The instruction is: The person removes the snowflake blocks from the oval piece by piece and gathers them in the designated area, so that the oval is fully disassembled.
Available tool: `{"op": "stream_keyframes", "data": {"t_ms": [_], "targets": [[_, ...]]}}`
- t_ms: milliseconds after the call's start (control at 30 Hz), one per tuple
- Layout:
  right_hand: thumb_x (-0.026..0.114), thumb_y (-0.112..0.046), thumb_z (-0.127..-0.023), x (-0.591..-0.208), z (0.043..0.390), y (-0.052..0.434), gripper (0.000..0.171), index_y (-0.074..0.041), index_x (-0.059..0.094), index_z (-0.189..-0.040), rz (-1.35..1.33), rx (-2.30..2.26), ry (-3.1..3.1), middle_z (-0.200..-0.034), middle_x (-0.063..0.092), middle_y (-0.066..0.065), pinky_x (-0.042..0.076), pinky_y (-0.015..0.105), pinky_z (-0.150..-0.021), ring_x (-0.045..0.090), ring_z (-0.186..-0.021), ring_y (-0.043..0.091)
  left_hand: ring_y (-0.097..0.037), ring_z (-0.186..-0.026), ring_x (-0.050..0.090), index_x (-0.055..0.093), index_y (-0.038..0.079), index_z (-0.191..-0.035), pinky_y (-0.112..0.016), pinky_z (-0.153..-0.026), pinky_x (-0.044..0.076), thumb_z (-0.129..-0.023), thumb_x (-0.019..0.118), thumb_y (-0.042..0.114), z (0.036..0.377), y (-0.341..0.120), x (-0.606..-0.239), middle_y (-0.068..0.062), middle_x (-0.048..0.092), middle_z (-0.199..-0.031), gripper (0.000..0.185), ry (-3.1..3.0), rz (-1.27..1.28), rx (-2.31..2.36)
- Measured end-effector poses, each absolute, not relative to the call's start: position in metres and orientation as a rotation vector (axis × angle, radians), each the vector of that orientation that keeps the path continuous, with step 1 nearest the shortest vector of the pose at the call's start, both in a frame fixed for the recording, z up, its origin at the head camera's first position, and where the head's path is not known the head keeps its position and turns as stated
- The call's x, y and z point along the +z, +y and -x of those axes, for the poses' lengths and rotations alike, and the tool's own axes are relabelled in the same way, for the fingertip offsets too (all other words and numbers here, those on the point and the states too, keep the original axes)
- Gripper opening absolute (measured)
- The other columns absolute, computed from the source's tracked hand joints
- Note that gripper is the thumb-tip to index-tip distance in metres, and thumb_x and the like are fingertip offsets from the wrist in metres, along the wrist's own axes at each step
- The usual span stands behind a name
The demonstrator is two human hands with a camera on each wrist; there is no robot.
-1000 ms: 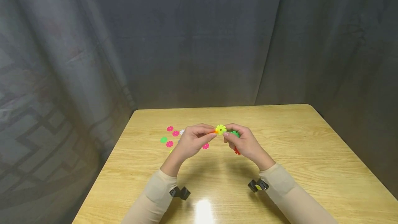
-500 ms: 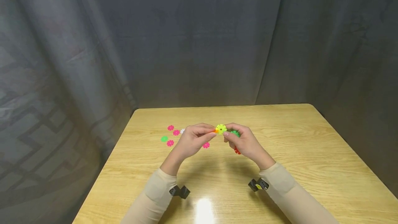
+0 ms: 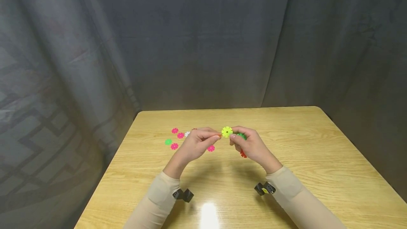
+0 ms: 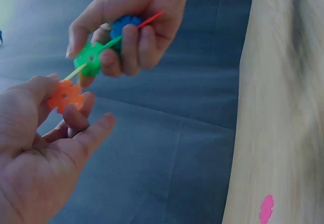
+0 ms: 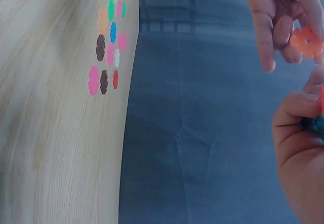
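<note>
My left hand (image 3: 198, 145) pinches an orange notched plastic disc (image 4: 66, 97), a snowflake-type building piece, between thumb and fingers. Facing it, my right hand (image 3: 251, 146) grips a linked chain of similar discs. A yellow disc (image 3: 227, 132) stands at the chain's near end, its face toward the head camera. Behind it come a green disc (image 4: 86, 62), a blue disc (image 4: 121, 27) and a red disc (image 4: 151, 19), partly hidden by the right fingers. In the left wrist view the orange disc meets the edge of the yellow one. Both hands are raised above the table.
Loose discs lie on the wooden table (image 3: 286, 193) left of and behind my left hand, among them a light green disc (image 3: 168, 142), a white disc (image 3: 187, 134) and several pink discs (image 3: 174, 146). Grey curtains (image 3: 203, 45) hang behind the table and at its sides.
The yellow disc has shifted slightly right with my right hand. The orange disc, earlier overlapping the yellow disc's left edge, now shows less beyond my left fingertips.
</note>
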State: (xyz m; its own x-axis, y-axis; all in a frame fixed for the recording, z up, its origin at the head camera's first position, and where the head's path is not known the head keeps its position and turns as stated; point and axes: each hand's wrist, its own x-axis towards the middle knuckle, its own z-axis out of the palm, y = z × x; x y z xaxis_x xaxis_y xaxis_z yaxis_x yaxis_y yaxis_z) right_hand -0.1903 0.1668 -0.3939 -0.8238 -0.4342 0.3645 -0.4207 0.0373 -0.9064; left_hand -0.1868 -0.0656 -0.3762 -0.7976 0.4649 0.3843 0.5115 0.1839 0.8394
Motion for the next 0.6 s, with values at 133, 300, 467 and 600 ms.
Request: {"op": "stream_keyframes", "data": {"t_ms": [133, 300, 467, 600], "targets": [[0.052, -0.013, -0.103, -0.393, 0.191, 0.167, 0.019, -0.002, 0.064, -0.113, 0.938, -1.962, 2.26, -0.082, 0.059, 0.017, 0.038, 0.026, -0.042, 0.044, -0.053, 0.014, -0.02, -0.094, 0.062, 0.074, 0.007, -0.114, -0.035, -0.075, 0.054, -0.095, 0.067, 0.018, 0.187, -0.065, -0.378, -0.004, 0.069, -0.107, 0.023, -2.368, 0.982, -1.734], [0.054, -0.016, -0.102, -0.392, 0.191, 0.166, 0.019, -0.003, 0.065, -0.112, 0.894, -1.973, 2.242, -0.081, 0.059, 0.016, 0.038, 0.026, -0.042, 0.045, -0.054, 0.013, -0.016, -0.086, 0.062, 0.074, 0.008, -0.115, -0.03, -0.069, 0.054, -0.094, 0.068, 0.017, 0.187, -0.067, -0.378, -0.002, 0.068, -0.107, 0.023, -2.383, 0.934, -1.736], [0.055, -0.017, -0.102, -0.393, 0.192, 0.164, 0.02, -0.002, 0.065, -0.111, 0.859, -1.971, 2.236, -0.081, 0.059, 0.018, 0.038, 0.026, -0.043, 0.045, -0.054, 0.014, -0.016, -0.067, 0.059, 0.073, 0.011, -0.117, -0.028, -0.057, 0.053, -0.094, 0.069, 0.022, 0.19, -0.079, -0.379, 0.0, 0.066, -0.107, 0.026, -2.438, 0.799, -1.717], [0.055, -0.016, -0.102, -0.393, 0.192, 0.164, 0.02, -0.001, 0.064, -0.111, 0.848, -1.968, 2.235, -0.081, 0.058, 0.02, 0.038, 0.026, -0.043, 0.045, -0.055, 0.015, -0.019, -0.085, 0.064, 0.073, 0.013, -0.116, -0.033, -0.073, 0.056, -0.094, 0.069, 0.021, 0.196, -0.097, -0.381, 0.001, 0.067, -0.11, 0.024, -2.461, 0.695, -1.642]]}}
